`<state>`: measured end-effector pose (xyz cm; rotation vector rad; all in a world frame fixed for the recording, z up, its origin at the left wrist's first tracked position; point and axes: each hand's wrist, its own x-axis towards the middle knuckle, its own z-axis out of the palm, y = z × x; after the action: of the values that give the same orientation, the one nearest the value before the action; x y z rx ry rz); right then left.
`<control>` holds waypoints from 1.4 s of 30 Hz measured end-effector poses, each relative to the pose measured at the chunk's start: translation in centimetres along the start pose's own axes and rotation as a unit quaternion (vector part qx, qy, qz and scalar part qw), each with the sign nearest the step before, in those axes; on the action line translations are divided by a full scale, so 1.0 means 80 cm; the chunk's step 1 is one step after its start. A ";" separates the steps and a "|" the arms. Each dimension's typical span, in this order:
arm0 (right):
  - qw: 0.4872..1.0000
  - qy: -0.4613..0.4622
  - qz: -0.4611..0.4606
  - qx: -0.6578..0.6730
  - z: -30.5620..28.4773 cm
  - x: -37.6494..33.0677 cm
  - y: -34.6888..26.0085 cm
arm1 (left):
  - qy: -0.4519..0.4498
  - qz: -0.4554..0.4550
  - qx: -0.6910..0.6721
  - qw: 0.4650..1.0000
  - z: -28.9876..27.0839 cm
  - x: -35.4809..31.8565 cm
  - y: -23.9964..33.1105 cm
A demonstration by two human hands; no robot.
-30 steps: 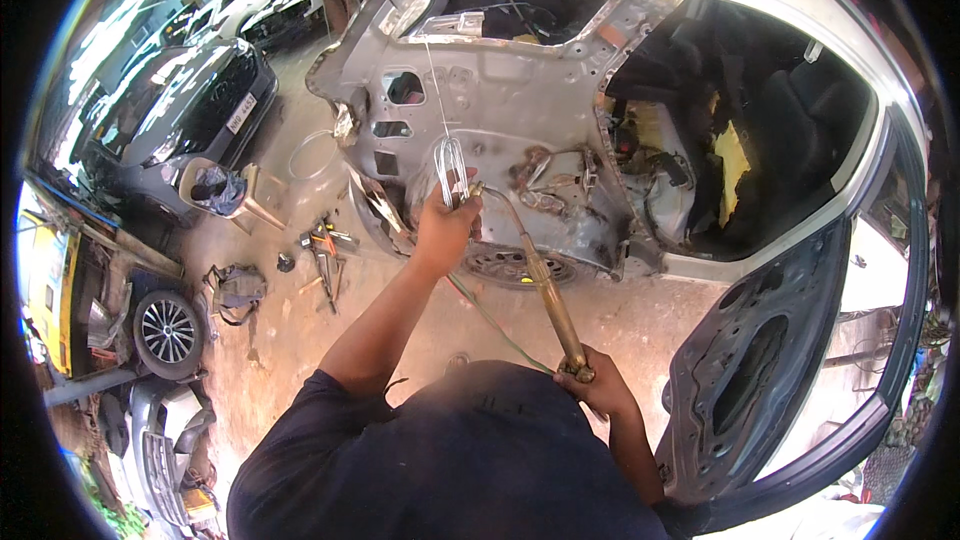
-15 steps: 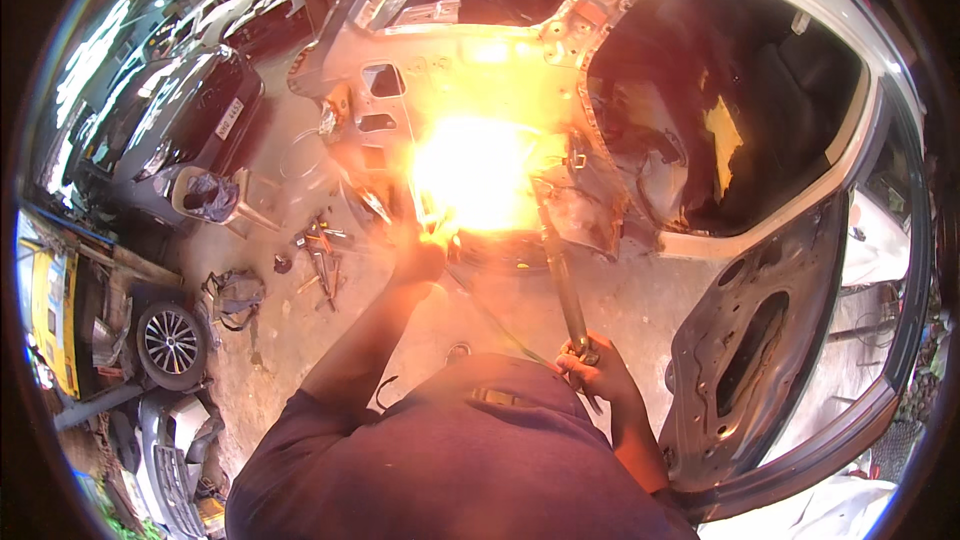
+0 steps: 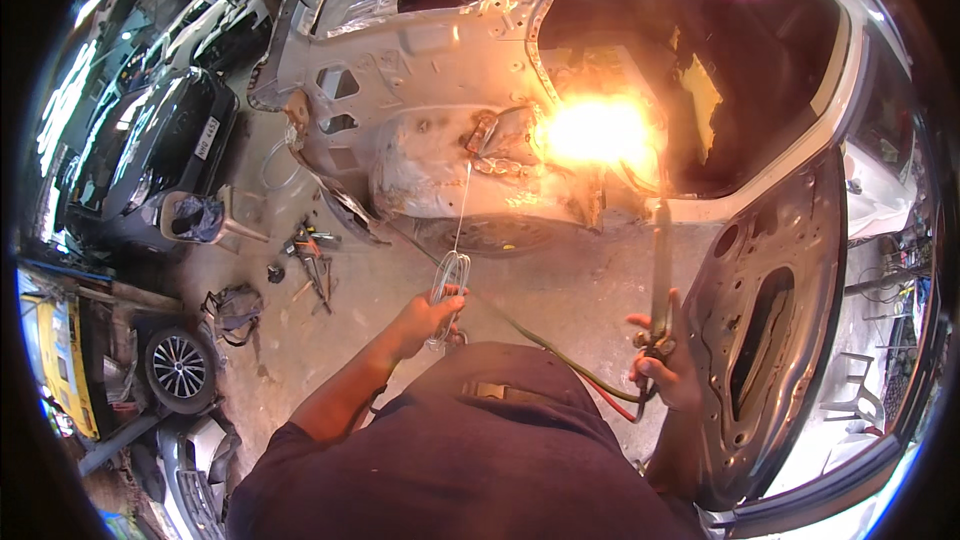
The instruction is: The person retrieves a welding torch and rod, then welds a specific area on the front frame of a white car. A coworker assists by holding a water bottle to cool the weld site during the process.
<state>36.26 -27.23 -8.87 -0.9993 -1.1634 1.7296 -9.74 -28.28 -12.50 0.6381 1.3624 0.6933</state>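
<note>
My left hand [image 3: 420, 325] is closed around a coil of thin silvery wire [image 3: 452, 275]. The wire's straight free end rises to a bent metal piece [image 3: 482, 130] on the car's bare, rust-stained wheel housing [image 3: 420, 170]. At the right, my right hand [image 3: 668, 370] grips a gas torch [image 3: 661, 260] near its valves, a finger or two lifted off. From the torch's far end a bright flame [image 3: 600, 130] glares beside the door opening and hides the metal behind it. Green [image 3: 520, 328] and red [image 3: 605, 395] hoses trail from the torch past my waist.
An open car door [image 3: 765, 340] stands close by my right arm. Under the wheel housing shows a tyre [image 3: 490, 237]. Scattered tools [image 3: 315, 265], a stool [image 3: 225, 225], a loose wheel [image 3: 178, 368] and a bumper [image 3: 190, 470] lie leftward. A dark car [image 3: 165, 150] is parked beyond.
The torch and flame have swung right, from the wheel housing to the door opening's edge. My left hand has drawn back toward my body, and the wire coil now shows clearly.
</note>
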 end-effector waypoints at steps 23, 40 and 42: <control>0.960 -0.058 0.145 0.234 0.022 0.086 0.067 | -0.056 0.122 -0.040 0.990 0.006 0.034 0.090; 0.941 0.004 0.123 0.315 0.071 0.235 0.069 | -0.085 -0.041 -0.022 0.995 0.007 0.190 0.292; 0.937 -0.007 0.127 0.326 0.062 0.253 0.079 | -0.080 -0.033 -0.053 0.995 0.018 0.206 0.297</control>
<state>23.23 -11.81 -17.02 -0.7352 -0.4039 2.1236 -8.78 -0.34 -4.96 0.5501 1.1848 0.6432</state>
